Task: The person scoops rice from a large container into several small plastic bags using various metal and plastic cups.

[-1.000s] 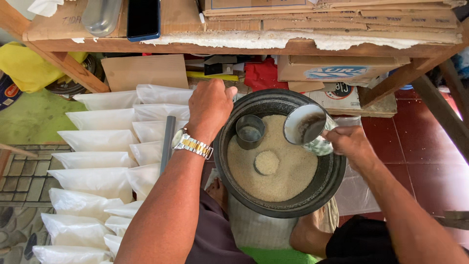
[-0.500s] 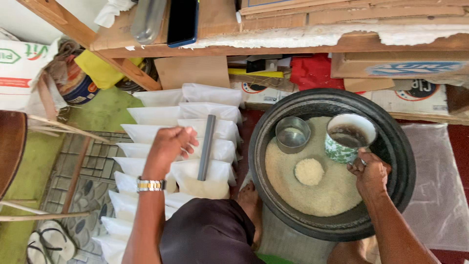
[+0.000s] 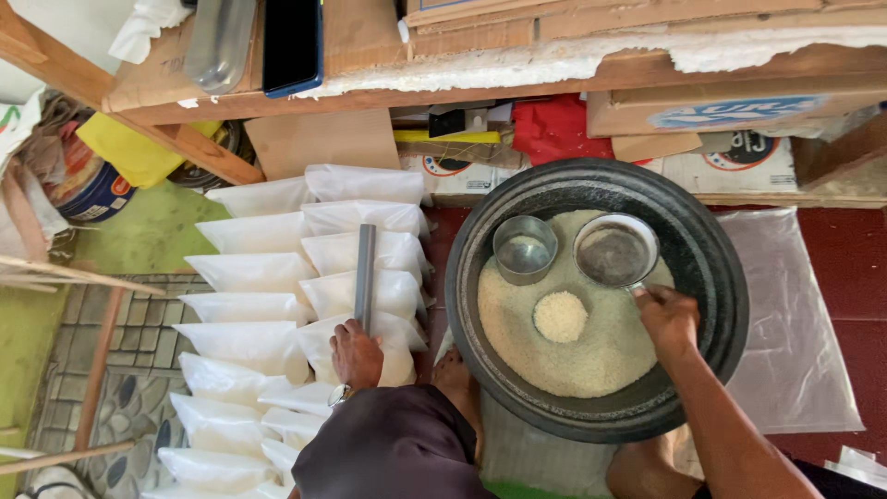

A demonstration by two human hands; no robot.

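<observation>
Scoop (image 3: pixel 615 250) in right grip (image 3: pixel 667 317)

- Green floor (image 3: pixel 157 231) at left, patterned grey tiles (image 3: pixel 139 323) below it.
- Dark red tiled floor (image 3: pixel 845 249) at right.
- Rough wooden shelf (image 3: pixel 517 69) overhead, cardboard boxes (image 3: pixel 721 115) beneath.
- Soft daylight.

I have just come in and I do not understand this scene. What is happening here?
A person sits over a wide black round basin of white rice. The right hand holds a round metal scoop above the rice. The left hand rests on a filled white plastic bag, touching a grey flat bar.
</observation>
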